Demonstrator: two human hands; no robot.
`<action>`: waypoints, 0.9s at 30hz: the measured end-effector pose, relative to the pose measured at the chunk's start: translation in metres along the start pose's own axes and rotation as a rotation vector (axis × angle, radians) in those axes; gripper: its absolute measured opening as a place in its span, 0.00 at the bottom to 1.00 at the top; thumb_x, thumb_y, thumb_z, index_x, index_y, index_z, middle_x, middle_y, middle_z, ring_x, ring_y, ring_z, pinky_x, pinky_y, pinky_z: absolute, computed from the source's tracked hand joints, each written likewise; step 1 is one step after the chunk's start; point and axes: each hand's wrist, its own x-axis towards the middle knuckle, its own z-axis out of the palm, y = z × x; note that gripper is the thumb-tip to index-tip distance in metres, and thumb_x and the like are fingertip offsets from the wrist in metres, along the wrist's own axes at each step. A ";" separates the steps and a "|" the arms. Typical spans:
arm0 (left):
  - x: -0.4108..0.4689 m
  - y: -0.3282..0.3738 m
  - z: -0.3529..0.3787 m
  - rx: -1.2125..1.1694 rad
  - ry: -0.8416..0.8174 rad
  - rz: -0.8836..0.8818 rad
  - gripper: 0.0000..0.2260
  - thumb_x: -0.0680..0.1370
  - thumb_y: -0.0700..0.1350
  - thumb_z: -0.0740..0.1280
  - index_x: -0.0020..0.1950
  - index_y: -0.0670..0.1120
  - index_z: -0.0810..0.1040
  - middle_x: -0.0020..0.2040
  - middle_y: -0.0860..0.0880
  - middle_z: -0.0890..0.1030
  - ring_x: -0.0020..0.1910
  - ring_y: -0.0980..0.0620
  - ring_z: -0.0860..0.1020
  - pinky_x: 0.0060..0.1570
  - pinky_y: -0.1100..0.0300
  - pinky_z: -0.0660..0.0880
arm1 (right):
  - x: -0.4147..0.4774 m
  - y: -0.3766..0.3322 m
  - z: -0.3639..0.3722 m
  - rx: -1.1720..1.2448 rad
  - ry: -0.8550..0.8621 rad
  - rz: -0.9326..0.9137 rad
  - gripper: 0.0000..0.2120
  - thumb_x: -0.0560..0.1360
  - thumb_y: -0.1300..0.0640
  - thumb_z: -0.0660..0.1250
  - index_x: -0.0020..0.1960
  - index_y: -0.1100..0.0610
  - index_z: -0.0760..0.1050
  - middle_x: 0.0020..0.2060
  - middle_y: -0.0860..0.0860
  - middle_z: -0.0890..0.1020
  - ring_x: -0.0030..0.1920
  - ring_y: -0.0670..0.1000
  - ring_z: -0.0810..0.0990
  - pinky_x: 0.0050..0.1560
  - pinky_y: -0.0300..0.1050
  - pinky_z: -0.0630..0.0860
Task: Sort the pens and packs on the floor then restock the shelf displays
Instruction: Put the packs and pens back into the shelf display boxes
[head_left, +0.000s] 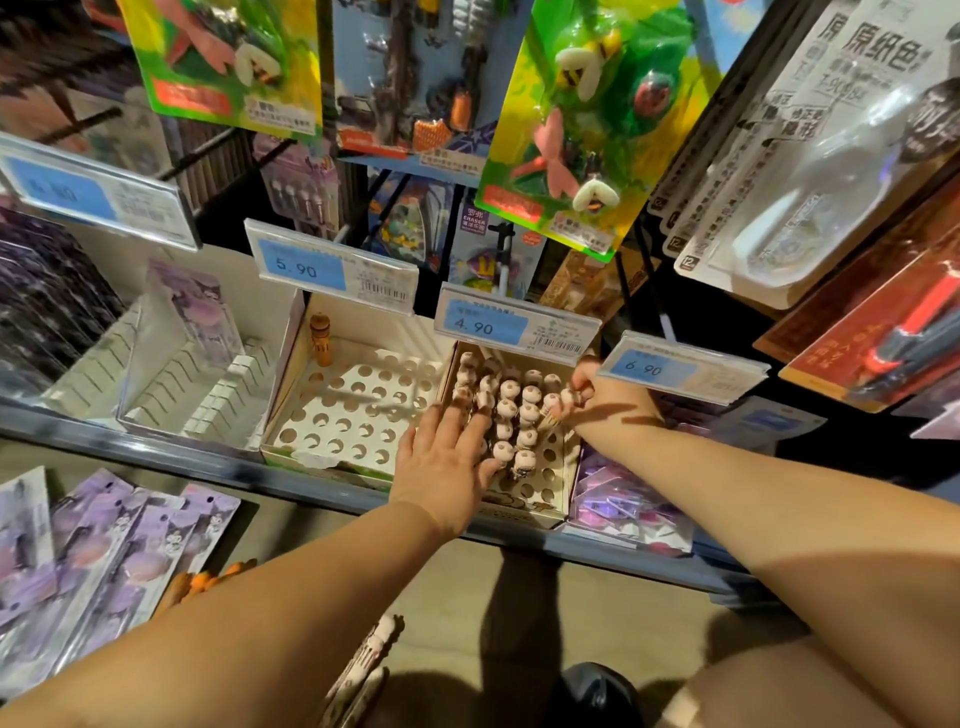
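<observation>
**Filling the 4.90 pen box: how to get this bit right**

Both hands are in the cardboard pen box (519, 512) on the shelf (208, 462), right under the 4.90 tag (488, 326). The left hand (447, 457) lies flat with fingers straight and spread, resting on the tops of the cream pens (519, 415) at the box's left side. The right hand (597, 397) is over at the right side, fingers curled in, pinching one of those pens near its top. It looks like that pen is being fed into a hole. The back rows are packed and the holes along the front are bare.

Tips for this step, just going by how it looks:
- Hold the pen upright and line its tip up with the hole before pushing. If it goes in at an angle, it'll jam on the card.
- That flat left hand is a good idea, since it stops the neighbours tipping over.
- Fill from back to front so the hands never reach over standing pens.

More cream pens lie on the floor (363, 660) near the person's knee. The orange pens (208, 579) down there probably belong in the neighbouring box (291, 447), where a single orange pen (320, 340) stands at the back. The purple packs (104, 545) are spread on the floor to the left.
</observation>
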 end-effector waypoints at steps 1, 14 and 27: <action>0.001 -0.001 0.000 -0.001 0.002 0.007 0.24 0.83 0.58 0.51 0.78 0.55 0.52 0.78 0.49 0.52 0.78 0.45 0.47 0.75 0.45 0.48 | -0.001 0.000 0.000 0.015 0.062 -0.050 0.11 0.76 0.59 0.66 0.41 0.47 0.66 0.36 0.44 0.68 0.43 0.49 0.70 0.45 0.41 0.69; 0.001 -0.024 -0.007 -0.018 -0.029 0.109 0.23 0.83 0.56 0.51 0.78 0.56 0.52 0.78 0.51 0.54 0.77 0.47 0.50 0.73 0.47 0.55 | -0.010 -0.014 0.005 -0.250 0.136 -0.005 0.09 0.78 0.55 0.65 0.54 0.57 0.81 0.55 0.53 0.82 0.54 0.53 0.79 0.59 0.42 0.73; -0.025 -0.077 -0.012 -0.082 0.167 0.229 0.21 0.80 0.53 0.62 0.71 0.46 0.68 0.66 0.43 0.70 0.64 0.42 0.67 0.63 0.49 0.65 | -0.066 -0.048 0.031 -0.246 0.261 -0.060 0.13 0.78 0.50 0.65 0.59 0.56 0.73 0.43 0.51 0.77 0.48 0.57 0.77 0.45 0.45 0.70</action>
